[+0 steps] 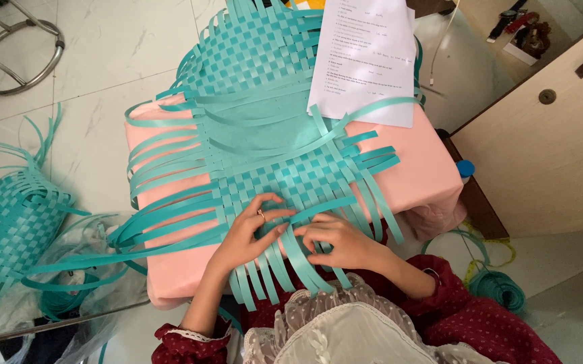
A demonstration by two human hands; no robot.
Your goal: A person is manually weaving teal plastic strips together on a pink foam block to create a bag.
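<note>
A flat woven mat of teal plastic strips [284, 178] lies on a pink cushioned surface [426, 175], with loose strip ends fanning out on all sides. My left hand [251, 232], a ring on one finger, presses on the near edge of the weave and pinches a strip. My right hand [338, 243] rests beside it on the loose strips hanging over the near edge, fingers curled around one of them. A horizontal teal strip [318, 207] runs between the two hands.
A second woven teal piece [257, 61] lies at the far side, partly under a printed white sheet [365, 57]. A half-made teal basket [15, 222] stands on the tiled floor at left, a metal stool base [18, 57] beyond it. Wooden cabinet [547, 148] at right, a teal strip coil [497, 286] below.
</note>
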